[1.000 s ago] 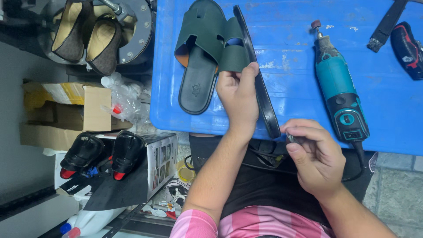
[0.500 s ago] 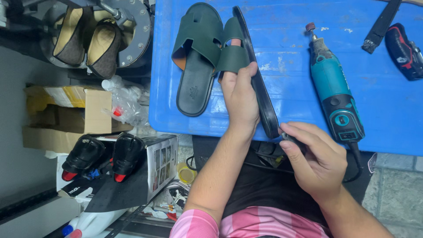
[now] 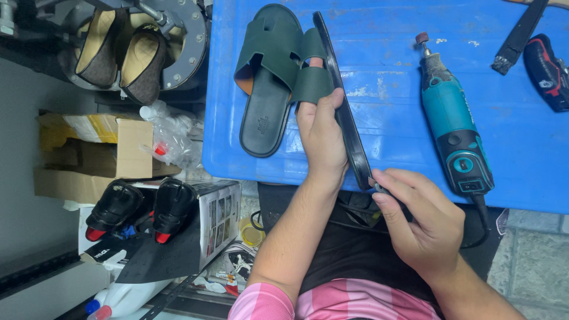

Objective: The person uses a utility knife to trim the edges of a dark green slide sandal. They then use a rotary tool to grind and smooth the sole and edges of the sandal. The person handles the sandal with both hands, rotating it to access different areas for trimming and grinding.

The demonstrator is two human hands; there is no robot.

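At the centre of the frame the left hand (image 3: 323, 139) clamps a dark green slide sandal (image 3: 349, 127) held on edge over the blue table (image 3: 391, 95), its black sole rim facing the camera and its green strap folded left. The right hand (image 3: 424, 222), lower right of centre, pinches the sandal's heel end with fingers together. A matching sandal (image 3: 269, 83) lies flat in the upper centre, and a teal rotary tool (image 3: 453, 124) lies to the right.

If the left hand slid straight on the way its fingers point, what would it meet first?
The left hand points up the blue table, with its fingers already at the green strap of the sandal held on edge. Probably it would push into that strap first; depth is unclear.
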